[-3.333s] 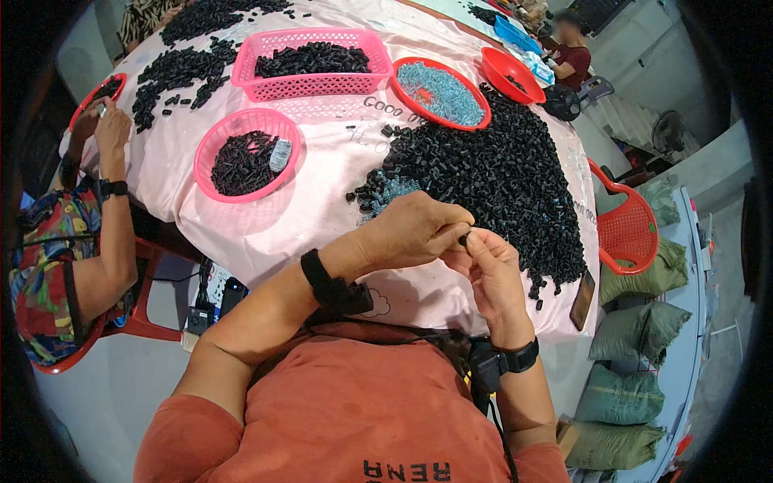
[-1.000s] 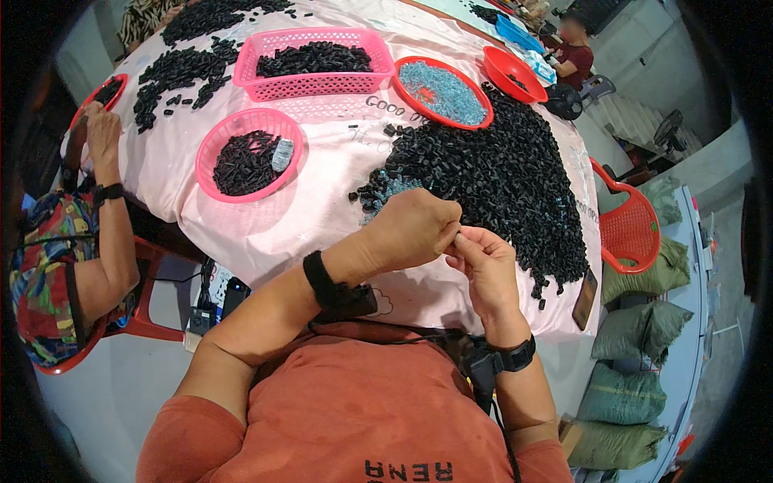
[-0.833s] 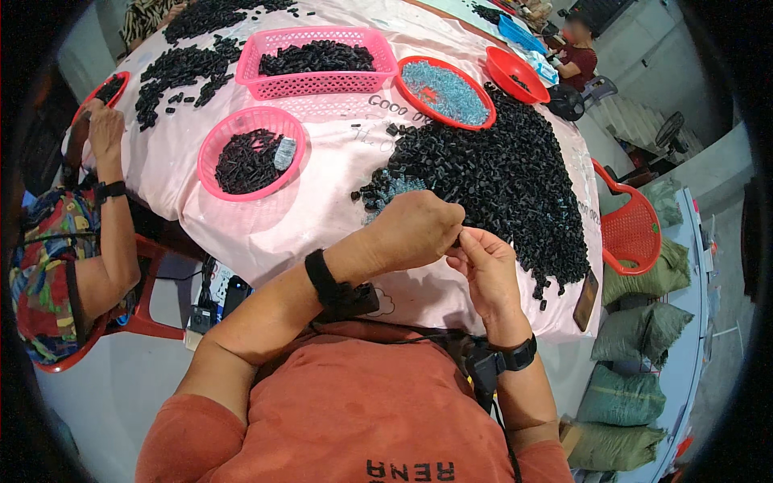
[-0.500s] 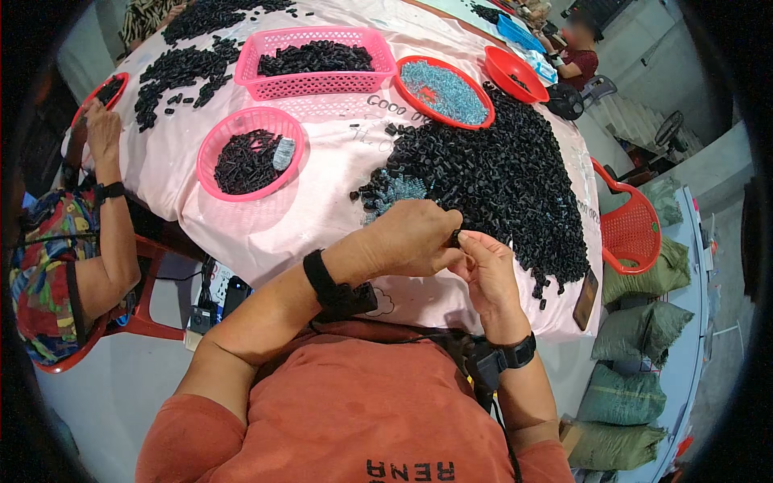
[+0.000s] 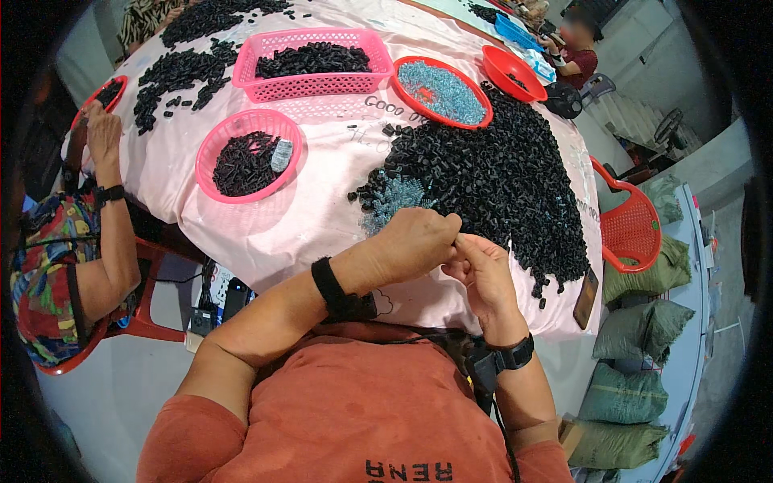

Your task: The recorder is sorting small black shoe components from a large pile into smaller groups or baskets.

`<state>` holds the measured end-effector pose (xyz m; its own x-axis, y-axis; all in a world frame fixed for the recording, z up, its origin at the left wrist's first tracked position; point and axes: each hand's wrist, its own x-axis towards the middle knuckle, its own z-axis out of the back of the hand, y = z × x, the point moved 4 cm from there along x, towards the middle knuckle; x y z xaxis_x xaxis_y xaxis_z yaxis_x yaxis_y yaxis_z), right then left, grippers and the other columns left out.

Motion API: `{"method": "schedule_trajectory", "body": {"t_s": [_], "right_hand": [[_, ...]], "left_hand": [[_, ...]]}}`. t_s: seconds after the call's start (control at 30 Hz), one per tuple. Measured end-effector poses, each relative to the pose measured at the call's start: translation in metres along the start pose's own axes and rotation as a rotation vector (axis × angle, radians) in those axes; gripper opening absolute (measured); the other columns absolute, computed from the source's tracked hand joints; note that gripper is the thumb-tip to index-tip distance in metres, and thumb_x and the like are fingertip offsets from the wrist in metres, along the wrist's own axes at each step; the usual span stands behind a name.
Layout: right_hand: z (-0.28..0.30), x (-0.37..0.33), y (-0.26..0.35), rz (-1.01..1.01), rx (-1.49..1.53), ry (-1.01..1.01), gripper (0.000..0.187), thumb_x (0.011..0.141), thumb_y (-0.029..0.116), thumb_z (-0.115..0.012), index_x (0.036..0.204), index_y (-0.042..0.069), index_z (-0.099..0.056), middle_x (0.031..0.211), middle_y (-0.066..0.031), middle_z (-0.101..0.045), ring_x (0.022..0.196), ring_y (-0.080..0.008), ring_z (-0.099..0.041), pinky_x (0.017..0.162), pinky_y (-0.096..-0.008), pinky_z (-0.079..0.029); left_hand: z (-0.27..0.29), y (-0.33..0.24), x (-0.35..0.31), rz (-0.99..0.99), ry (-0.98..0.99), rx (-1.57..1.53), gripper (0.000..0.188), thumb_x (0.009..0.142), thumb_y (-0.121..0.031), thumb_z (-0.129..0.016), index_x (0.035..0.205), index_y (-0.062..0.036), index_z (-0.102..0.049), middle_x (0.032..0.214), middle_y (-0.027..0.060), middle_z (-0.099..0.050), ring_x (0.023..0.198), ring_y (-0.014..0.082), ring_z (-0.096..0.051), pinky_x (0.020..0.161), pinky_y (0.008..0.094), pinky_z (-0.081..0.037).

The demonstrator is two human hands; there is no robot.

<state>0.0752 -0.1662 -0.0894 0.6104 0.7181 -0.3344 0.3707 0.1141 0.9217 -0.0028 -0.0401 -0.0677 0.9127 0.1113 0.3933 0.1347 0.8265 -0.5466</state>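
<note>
Over the near edge of the pink-clothed desk (image 5: 322, 189), your left hand (image 5: 415, 243) and right hand (image 5: 485, 274) pinch one small dark piece (image 5: 456, 241), mostly hidden, seemingly unfinished; the heap of short black pieces (image 5: 503, 173) toward the right edge seems left to do.

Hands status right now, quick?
Left hand: closed; whatever it may hold is hidden.
Right hand: closed in a pinch, apparently on a small dark piece, mostly hidden.

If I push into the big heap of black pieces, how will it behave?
The heap of black pieces will probably spread rather than shift whole, since its pieces lie loose. Some may roll, looking short and rounded. The pink cloth beneath could bunch, as it shows wrinkles.
</note>
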Motion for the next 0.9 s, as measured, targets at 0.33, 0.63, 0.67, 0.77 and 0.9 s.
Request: {"method": "schedule_trajectory", "body": {"t_s": [0.33,0.63,0.67,0.77,0.9], "right_hand": [[0.001,-0.001,-0.004,0.034,0.033,-0.084,0.017,0.096,0.017,-0.061,0.097,0.003,-0.070,0.080,-0.0053,-0.071,0.068,-0.0118,-0.066,0.065,-0.0264,-0.055],[0.004,-0.004,0.014,0.105,0.045,-0.071,0.028,0.099,0.027,-0.056,0.098,0.002,-0.068,0.088,-0.0078,-0.071,0.074,-0.0143,-0.068,0.067,-0.0259,-0.055],[0.005,-0.006,0.017,0.116,0.071,-0.165,0.029,0.100,0.028,-0.055,0.100,0.002,-0.067,0.091,-0.0090,-0.072,0.077,-0.0152,-0.069,0.068,-0.0255,-0.055],[0.026,-0.003,0.018,0.123,0.072,-0.218,0.025,0.099,0.024,-0.056,0.104,0.002,-0.066,0.095,-0.0110,-0.072,0.079,-0.0161,-0.070,0.069,-0.0243,-0.056],[0.031,-0.001,0.012,0.111,-0.054,-0.224,0.021,0.097,0.021,-0.059,0.103,0.002,-0.067,0.093,-0.0099,-0.072,0.076,-0.0146,-0.070,0.064,-0.0242,-0.055]], "left_hand": [[-0.005,-0.001,0.000,-0.055,-0.060,0.006,0.023,0.082,-0.024,-0.068,0.084,-0.0046,-0.055,0.066,0.0166,-0.062,0.066,0.0380,-0.065,0.058,0.0477,-0.051],[0.013,0.007,0.005,-0.032,-0.250,-0.075,0.031,0.086,-0.032,-0.069,0.076,-0.0056,-0.055,0.063,0.0202,-0.057,0.063,0.0405,-0.061,0.052,0.0468,-0.046],[0.021,0.011,0.006,-0.036,-0.327,-0.124,0.030,0.089,-0.029,-0.067,0.078,-0.0038,-0.055,0.061,0.0153,-0.059,0.056,0.0351,-0.061,0.050,0.0432,-0.045],[0.043,0.025,0.013,0.115,-0.377,-0.504,0.023,0.093,-0.024,-0.059,0.080,-0.0041,-0.056,0.059,0.0039,-0.054,0.046,0.0201,-0.052,0.044,0.0339,-0.039],[0.045,0.038,0.012,0.498,-0.262,-1.320,0.017,0.094,-0.021,-0.052,0.085,-0.0063,-0.056,0.061,-0.0038,-0.044,0.046,0.0063,-0.036,0.041,0.0234,-0.026]]}}
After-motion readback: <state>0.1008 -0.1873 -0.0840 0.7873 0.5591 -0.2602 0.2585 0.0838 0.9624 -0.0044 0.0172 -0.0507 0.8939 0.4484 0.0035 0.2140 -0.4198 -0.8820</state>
